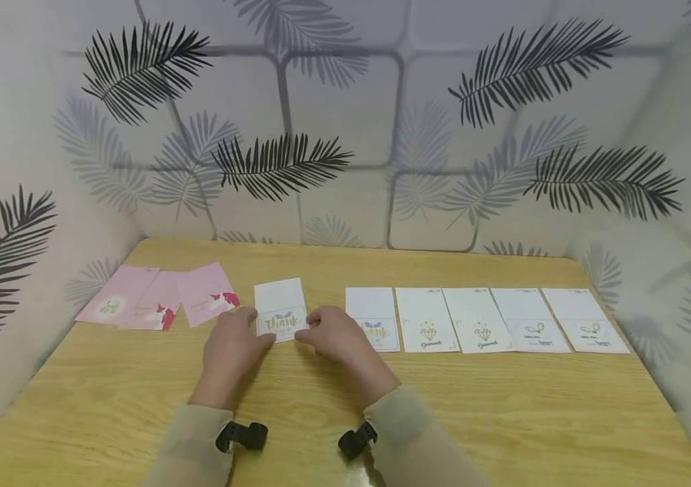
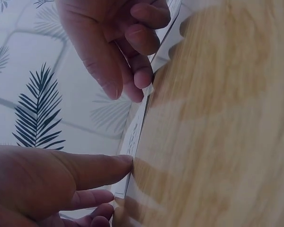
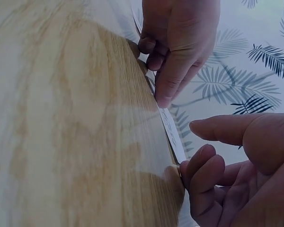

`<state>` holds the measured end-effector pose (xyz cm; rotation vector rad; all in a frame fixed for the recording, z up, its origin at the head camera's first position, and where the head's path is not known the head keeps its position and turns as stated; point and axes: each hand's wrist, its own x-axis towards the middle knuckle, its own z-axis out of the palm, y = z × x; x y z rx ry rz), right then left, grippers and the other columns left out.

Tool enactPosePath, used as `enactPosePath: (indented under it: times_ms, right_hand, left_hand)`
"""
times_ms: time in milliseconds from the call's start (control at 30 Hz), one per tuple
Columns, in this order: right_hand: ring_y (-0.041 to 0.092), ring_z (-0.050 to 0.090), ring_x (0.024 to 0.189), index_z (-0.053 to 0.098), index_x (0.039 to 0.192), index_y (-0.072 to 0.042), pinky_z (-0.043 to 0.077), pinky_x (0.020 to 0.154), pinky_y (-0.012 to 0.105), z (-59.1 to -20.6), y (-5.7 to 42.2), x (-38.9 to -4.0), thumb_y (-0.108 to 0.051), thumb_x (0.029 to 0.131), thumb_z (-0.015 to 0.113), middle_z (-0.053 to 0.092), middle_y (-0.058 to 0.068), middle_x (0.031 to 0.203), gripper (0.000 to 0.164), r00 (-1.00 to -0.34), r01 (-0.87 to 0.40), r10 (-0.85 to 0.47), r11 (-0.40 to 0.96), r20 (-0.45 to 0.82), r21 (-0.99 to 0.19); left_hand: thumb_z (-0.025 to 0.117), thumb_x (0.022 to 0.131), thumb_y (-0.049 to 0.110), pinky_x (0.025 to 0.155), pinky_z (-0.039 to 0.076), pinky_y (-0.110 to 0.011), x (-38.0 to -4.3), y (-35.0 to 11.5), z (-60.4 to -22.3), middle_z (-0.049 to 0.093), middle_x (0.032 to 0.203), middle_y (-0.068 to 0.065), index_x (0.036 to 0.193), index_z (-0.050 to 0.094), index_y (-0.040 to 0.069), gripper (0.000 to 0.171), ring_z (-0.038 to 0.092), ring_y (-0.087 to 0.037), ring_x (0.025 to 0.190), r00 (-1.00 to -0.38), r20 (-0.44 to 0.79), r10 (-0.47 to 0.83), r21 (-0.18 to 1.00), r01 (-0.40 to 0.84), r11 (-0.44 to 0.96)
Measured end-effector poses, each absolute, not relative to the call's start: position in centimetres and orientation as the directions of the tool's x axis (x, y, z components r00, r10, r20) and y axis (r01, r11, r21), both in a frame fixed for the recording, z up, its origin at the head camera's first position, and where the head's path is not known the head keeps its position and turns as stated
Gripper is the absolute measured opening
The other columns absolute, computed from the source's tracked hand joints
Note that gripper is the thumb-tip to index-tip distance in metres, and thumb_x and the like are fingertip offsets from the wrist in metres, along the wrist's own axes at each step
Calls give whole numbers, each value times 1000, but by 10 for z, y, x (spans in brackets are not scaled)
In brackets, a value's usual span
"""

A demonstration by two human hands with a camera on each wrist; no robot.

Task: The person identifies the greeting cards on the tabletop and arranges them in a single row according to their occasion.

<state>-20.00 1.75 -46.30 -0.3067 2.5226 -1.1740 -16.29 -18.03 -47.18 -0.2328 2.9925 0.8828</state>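
Note:
A white card with gold "Thank you" lettering lies on the wooden table between the two hands. At its left side, my left hand pinches the card's lower left corner, thumb on top. My right hand is by the card's lower right edge. In the right wrist view, the right thumb stands off the card, while loosely bent fingertips touch its edge. The left thumb presses near the card's edge in the left wrist view.
Three overlapping pink cards lie at the left. On the right is a row: another thank-you card, two diamond cards and two cards with a small gold drawing. A leaf-patterned wall borders the table.

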Motion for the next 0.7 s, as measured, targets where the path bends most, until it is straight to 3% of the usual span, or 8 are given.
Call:
enactPosePath:
  times_ms: [133,233,367,500,600,700]
  right_hand:
    - [14,46,53,54,82,-11,35,52,31,-462,17,-198,-23,100,78,50,-2,61,32,-919,3,-318,587,-233,-810]
    - [14,47,53,66,104,-4,36,52,30,-462,16,-196,-21,99,79,54,-1,65,22,-919,50,-301,554,-256,-831]
    - [14,52,55,64,143,3,40,55,28,-464,14,-194,-21,100,80,62,2,71,51,-917,86,-287,532,-275,-843]
    - [13,54,56,55,156,5,45,56,26,-466,12,-192,-20,101,79,67,8,79,66,-910,127,-300,455,-286,-881]
    - [12,55,57,49,161,6,49,55,25,-467,11,-190,-19,102,79,74,15,103,71,-905,196,-296,347,-305,-917]
    - [12,57,59,43,164,7,49,55,23,-467,12,-188,-18,102,78,69,22,135,75,-900,271,-283,230,-330,-935]
  left_hand:
    - [80,100,23,113,46,-65,-165,-184,-476,61,147,-34,149,57,-12,65,55,-51,141,-991,-46,-128,563,-132,816]
    - [80,100,24,112,46,-64,-166,-187,-479,61,145,-34,149,57,-12,65,56,-51,138,-991,-45,-124,567,-128,814]
    - [80,100,23,112,47,-64,-165,-188,-481,62,145,-33,150,56,-12,65,57,-50,137,-991,-51,-120,571,-128,811]
    - [81,101,24,112,47,-64,-165,-187,-480,62,144,-32,150,56,-11,65,58,-49,136,-991,-59,-120,573,-131,809]
    - [81,101,24,112,47,-64,-165,-186,-479,62,144,-32,150,56,-11,65,57,-49,137,-991,-57,-123,575,-133,807]
    - [80,101,24,113,46,-64,-165,-186,-479,62,145,-32,150,56,-11,65,57,-50,138,-991,-50,-124,581,-130,803]
